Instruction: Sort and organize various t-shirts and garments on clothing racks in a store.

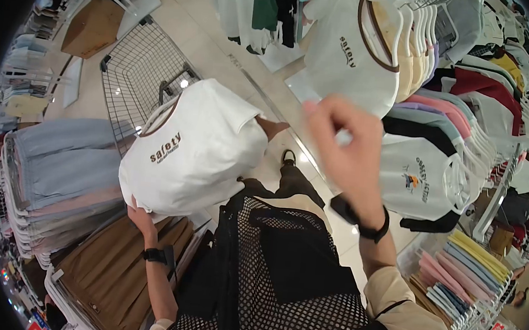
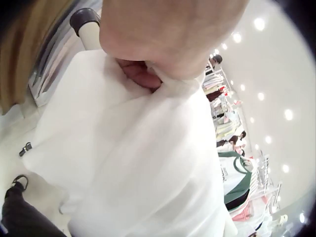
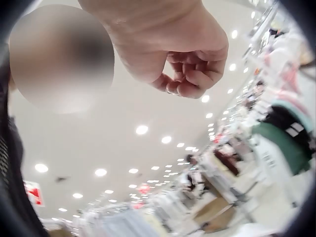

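A white T-shirt [image 1: 192,158] with a brown neckline and "safety" printed on the chest hangs bunched in front of me. My left hand [image 1: 142,220] grips its edge. In the left wrist view, the fingers [image 2: 140,76] are curled into the white cloth, partly hidden under the hand. My right hand [image 1: 346,141] is raised to the right of the shirt, blurred in the head view. In the right wrist view, its fingers [image 3: 195,81] curl toward the palm, with nothing seen in them.
A wire shopping cart [image 1: 143,70] stands behind the T-shirt. Brown trousers [image 1: 107,277] and blue trousers [image 1: 67,159] hang at left. On the right rack, a similar white "safety" T-shirt [image 1: 352,52] hangs above a black-sleeved shirt [image 1: 409,179]. A brown box [image 1: 92,27] sits at upper left.
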Available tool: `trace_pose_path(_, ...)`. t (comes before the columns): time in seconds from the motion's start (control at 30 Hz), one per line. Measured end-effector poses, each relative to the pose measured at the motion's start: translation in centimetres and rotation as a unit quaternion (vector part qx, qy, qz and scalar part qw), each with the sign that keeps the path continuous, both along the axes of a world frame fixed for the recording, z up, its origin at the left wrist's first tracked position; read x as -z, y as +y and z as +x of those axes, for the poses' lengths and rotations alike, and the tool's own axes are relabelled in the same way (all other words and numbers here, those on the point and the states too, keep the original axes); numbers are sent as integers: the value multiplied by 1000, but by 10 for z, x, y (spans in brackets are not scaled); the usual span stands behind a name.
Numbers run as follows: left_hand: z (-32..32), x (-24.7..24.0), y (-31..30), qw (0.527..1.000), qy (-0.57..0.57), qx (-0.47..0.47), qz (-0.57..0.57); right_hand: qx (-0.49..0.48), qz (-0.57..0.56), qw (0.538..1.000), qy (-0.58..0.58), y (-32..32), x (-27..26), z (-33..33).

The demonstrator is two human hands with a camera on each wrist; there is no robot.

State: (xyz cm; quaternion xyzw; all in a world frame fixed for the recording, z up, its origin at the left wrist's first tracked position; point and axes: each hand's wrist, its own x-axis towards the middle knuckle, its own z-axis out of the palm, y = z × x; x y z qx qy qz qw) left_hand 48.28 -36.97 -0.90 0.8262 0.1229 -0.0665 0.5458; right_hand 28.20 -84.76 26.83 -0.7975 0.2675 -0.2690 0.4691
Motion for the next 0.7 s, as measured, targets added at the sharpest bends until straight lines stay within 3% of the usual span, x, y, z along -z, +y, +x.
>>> trace_pose_path(0.03, -1, 1, 4, 1000, 18, -14, 12, 83, 50, 995, 2, -36, 39, -9)
trace_pose_path(0.13, -11, 6, 18, 998, 29, -32, 37, 221, -216, 950, 28, -143, 104, -30)
trace_pose_path(0.2, -30, -17, -8, 996, 29, -73, 37, 266, -402, 876, 8, -196, 134, -33)
trace_pose_path(0.3, -54, -25, -24, 995, 3, -86, 46, 239, -364, 900, 10, -234, 161, -30)
trace_pose_path(0.4, -74, -32, -31, 992, 32, -66, 100, 234, -200, 950, 56, -249, 180, -25)
trace_pose_path(0.5, -88, -16, -26, 980, -74, -23, 181, 238, -57, 965, 93, -251, 169, -24)
trace_pose_path(0.6, -97, -27, -27, 991, 18, 77, 112, 240, -138, 959, 60, -256, 171, -31)
trace_pose_path(0.63, -99, -28, -28, 985, 71, 93, 129, 245, -180, 952, 44, -259, 173, -34)
trace_pose_path(0.7, -108, -40, -43, 981, 73, 116, 140, 211, -250, 944, 33, -273, 163, -43)
